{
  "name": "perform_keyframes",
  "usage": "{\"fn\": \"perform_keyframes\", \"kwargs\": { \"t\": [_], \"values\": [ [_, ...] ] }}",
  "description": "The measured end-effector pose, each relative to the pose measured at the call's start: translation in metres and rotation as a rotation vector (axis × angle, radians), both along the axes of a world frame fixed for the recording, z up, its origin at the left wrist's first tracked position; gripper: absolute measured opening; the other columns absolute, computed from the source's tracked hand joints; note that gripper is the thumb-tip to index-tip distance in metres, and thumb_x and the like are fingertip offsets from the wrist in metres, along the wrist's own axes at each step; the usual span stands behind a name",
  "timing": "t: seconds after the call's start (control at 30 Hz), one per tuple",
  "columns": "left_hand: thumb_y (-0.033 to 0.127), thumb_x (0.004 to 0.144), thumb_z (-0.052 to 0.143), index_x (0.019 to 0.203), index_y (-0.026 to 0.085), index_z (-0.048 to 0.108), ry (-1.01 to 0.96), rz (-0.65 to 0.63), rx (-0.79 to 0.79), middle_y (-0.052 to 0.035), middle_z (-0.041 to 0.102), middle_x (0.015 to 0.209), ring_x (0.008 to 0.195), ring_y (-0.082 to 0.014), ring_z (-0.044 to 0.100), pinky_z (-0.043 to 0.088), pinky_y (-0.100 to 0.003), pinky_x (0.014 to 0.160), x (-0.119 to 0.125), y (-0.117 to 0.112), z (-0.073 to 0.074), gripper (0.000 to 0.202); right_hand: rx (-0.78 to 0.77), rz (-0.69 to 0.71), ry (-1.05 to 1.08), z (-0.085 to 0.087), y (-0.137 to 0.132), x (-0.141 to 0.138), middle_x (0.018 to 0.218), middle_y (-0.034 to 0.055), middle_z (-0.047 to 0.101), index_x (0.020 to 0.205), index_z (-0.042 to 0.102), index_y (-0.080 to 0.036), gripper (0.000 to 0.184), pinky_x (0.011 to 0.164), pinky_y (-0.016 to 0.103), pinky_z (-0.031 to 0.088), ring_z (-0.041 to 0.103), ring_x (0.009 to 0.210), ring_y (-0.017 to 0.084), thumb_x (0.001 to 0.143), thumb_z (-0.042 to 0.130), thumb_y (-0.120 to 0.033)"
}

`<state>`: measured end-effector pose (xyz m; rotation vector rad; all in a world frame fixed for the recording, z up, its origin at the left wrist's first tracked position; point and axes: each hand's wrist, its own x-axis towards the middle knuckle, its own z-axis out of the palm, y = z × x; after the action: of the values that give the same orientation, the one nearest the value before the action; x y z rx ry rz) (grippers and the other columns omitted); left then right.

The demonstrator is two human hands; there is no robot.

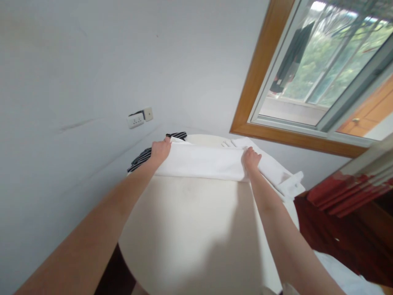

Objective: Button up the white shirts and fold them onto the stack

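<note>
A white cloth [205, 162], folded into a long band, lies across the far part of the round table. My left hand [161, 150] is closed on its upper left corner. At the other end, the fingers of my right hand [251, 159] are curled around the upper right corner. More white fabric [273, 166] spreads along the table's right edge beyond my right hand; whether it is joined to the band I cannot tell. Beside my left hand lies a dark cloth with white stripes [141, 159], partly covered by the hand and arm.
The pale round table [190, 229] stands against a white wall with a socket [135, 120]. A wood-framed window [260, 69] is at the upper right. Red curtain fabric [346, 188] hangs at the right, above a dark red floor [331, 233]. White material [340, 272] shows at the lower right.
</note>
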<state>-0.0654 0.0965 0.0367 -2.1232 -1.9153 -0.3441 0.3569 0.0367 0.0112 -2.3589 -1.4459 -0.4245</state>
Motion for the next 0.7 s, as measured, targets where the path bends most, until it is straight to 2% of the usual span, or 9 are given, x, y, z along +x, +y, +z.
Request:
{"fn": "perform_keyframes", "kwargs": {
  "t": [0.1, 0.2, 0.27, 0.33, 0.4, 0.43, 0.5, 0.57, 0.7],
  "values": [
    [0.031, 0.099, 0.023, 0.127, 0.001, 0.048, -0.061, 0.04, -0.007, -0.0263, 0.068, 0.101, 0.104, -0.0345, 0.064, 0.043, -0.043, 0.089, -0.003, 0.002, -0.004, 0.048, -0.03, 0.057, -0.021, -0.009, 0.003, -0.002, 0.105, 0.0243, 0.067, 0.121, 0.057, -0.005, 0.042, 0.096, 0.05, 0.034, 0.061, 0.105, 0.032, 0.096, 0.024, -0.012],
    [0.032, 0.096, 0.032, 0.137, 0.002, 0.044, -0.135, 0.019, 0.126, -0.0281, 0.062, 0.121, 0.119, -0.0383, 0.056, 0.038, -0.05, 0.098, 0.0, -0.007, 0.0, 0.052, -0.027, 0.088, -0.043, -0.007, 0.0, -0.006, 0.111, 0.0255, 0.064, 0.123, 0.058, -0.006, 0.045, 0.097, 0.052, 0.032, 0.056, 0.112, 0.035, 0.095, 0.025, -0.012],
    [0.031, 0.094, 0.036, 0.147, 0.009, 0.037, -0.159, -0.095, 0.249, -0.0248, 0.049, 0.142, 0.134, -0.0378, 0.043, 0.029, -0.054, 0.109, 0.013, -0.015, 0.002, 0.057, 0.002, 0.109, -0.057, -0.001, -0.001, -0.015, 0.121, 0.027, 0.061, 0.129, 0.056, -0.005, 0.046, 0.098, 0.053, 0.032, 0.051, 0.118, 0.037, 0.094, 0.027, -0.013],
    [0.029, 0.095, 0.035, 0.15, 0.017, 0.037, -0.147, -0.296, 0.256, -0.0165, 0.04, 0.153, 0.143, -0.033, 0.032, 0.019, -0.053, 0.117, 0.035, -0.021, -0.001, 0.056, 0.016, 0.187, -0.078, 0.005, 0.0, -0.033, 0.133, 0.0264, 0.054, 0.136, 0.051, -0.007, 0.048, 0.103, 0.054, 0.028, 0.044, 0.126, 0.036, 0.093, 0.032, -0.015],
    [0.032, 0.097, 0.033, 0.146, 0.024, 0.045, -0.125, -0.479, 0.147, -0.0101, 0.04, 0.155, 0.145, -0.029, 0.029, 0.015, -0.051, 0.12, 0.062, -0.025, -0.013, 0.052, 0.011, 0.307, -0.118, 0.004, 0.003, -0.059, 0.147, 0.0198, 0.045, 0.141, 0.049, -0.013, 0.049, 0.112, 0.054, 0.017, 0.033, 0.138, 0.033, 0.095, 0.035, -0.02],
    [0.036, 0.098, 0.032, 0.144, 0.025, 0.049, -0.122, -0.513, 0.083, -0.0093, 0.041, 0.154, 0.145, -0.0293, 0.029, 0.014, -0.052, 0.12, 0.075, -0.026, -0.022, 0.051, -0.008, 0.363, -0.128, 0.0, 0.006, -0.073, 0.152, 0.0161, 0.041, 0.14, 0.051, -0.016, 0.047, 0.116, 0.055, 0.011, 0.027, 0.142, 0.031, 0.097, 0.034, -0.025],
    [0.044, 0.098, 0.03, 0.142, 0.027, 0.053, -0.119, -0.475, -0.038, -0.0095, 0.04, 0.156, 0.146, -0.0347, 0.027, 0.012, -0.061, 0.118, 0.097, -0.025, -0.043, 0.053, -0.102, 0.478, -0.107, -0.012, 0.011, -0.099, 0.156, 0.0095, 0.038, 0.139, 0.053, -0.023, 0.047, 0.118, 0.056, 0.005, 0.022, 0.146, 0.029, 0.101, 0.029, -0.038],
    [0.051, 0.097, 0.03, 0.144, 0.029, 0.051, -0.115, -0.414, -0.133, -0.0089, 0.037, 0.158, 0.147, -0.0382, 0.022, 0.008, -0.067, 0.116, 0.109, -0.022, -0.063, 0.056, -0.275, 0.491, -0.005, -0.026, 0.015, -0.117, 0.159, 0.0066, 0.033, 0.146, 0.046, -0.029, 0.054, 0.117, 0.06, 0.008, 0.019, 0.148, 0.029, 0.102, 0.022, -0.05],
    [0.06, 0.095, 0.025, 0.148, 0.033, 0.044, -0.152, -0.367, -0.245, -0.006, 0.033, 0.16, 0.149, -0.0352, 0.021, 0.004, -0.065, 0.117, 0.109, -0.013, -0.084, 0.062, -0.452, 0.455, 0.119, -0.041, 0.02, -0.125, 0.165, 0.0055, 0.016, 0.156, 0.024, -0.03, 0.066, 0.117, 0.061, 0.011, 0.011, 0.151, 0.028, 0.1, 0.012, -0.062]
  ]
}}
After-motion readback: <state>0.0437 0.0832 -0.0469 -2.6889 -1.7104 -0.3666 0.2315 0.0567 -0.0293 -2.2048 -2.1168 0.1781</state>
